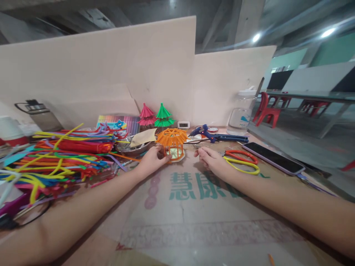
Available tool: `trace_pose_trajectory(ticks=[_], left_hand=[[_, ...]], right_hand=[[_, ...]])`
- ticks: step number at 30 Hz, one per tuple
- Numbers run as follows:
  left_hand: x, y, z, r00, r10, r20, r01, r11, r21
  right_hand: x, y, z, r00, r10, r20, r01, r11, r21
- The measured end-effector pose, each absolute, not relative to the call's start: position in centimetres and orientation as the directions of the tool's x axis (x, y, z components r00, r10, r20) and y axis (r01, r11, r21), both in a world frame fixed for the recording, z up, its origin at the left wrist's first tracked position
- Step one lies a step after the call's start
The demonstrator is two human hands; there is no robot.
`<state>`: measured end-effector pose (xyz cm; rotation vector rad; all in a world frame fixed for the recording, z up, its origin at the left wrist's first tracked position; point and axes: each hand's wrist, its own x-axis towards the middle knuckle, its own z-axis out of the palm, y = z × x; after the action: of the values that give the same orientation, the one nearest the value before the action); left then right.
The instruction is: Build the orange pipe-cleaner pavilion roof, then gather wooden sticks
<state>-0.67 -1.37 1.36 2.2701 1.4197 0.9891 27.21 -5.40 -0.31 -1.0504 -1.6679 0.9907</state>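
Note:
A small orange pavilion model [172,142] made of pipe cleaners stands on the cardboard-covered table [194,221]. My left hand [152,159] touches its left side with the fingers curled around a post at the base. To the right of the model my right hand [210,158] rests on the cardboard with its fingers loosely curled, holding nothing I can see. A gap separates this hand from the model.
A heap of coloured pipe cleaners [55,159] fills the left. Pink [146,115] and green [164,116] paper pavilions stand behind. A blue glue gun [216,136], red and yellow scissors [242,160], a phone [273,158] and a plastic jar [240,114] lie to the right.

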Motion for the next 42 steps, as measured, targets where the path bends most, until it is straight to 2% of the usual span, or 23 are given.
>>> trace_pose_trajectory(ticks=[5,11,19,26,33,42], left_hand=[[-0.4,-1.8,1.7,0.292,0.857,0.425,0.741,-0.483,0.466],[-0.8,-1.6,1.3,0.309,0.813,0.494,0.760,-0.523,0.386],[-1.2,-1.5,1.3,0.410,0.740,0.533,0.728,-0.618,0.297],[-1.4,-1.5,1.4,0.457,0.692,0.558,0.713,-0.660,0.235],[-1.7,-1.4,1.0,0.485,0.678,0.553,0.725,-0.665,0.180],[-1.5,-1.9,1.7,0.499,0.668,0.552,0.708,-0.681,0.184]], right_hand=[[27.1,-5.7,0.0,-0.237,0.936,0.262,0.167,0.304,-0.938],[26.7,-6.4,0.6,-0.284,0.938,0.197,0.045,0.218,-0.975],[26.5,-7.5,1.0,-0.298,0.933,0.204,0.190,0.268,-0.945],[26.8,-6.9,1.5,-0.290,0.948,0.127,0.140,0.174,-0.975],[26.6,-7.0,1.9,-0.262,0.959,0.109,0.204,0.165,-0.965],[26.8,-7.0,1.7,-0.269,0.956,0.114,0.214,0.175,-0.961]])
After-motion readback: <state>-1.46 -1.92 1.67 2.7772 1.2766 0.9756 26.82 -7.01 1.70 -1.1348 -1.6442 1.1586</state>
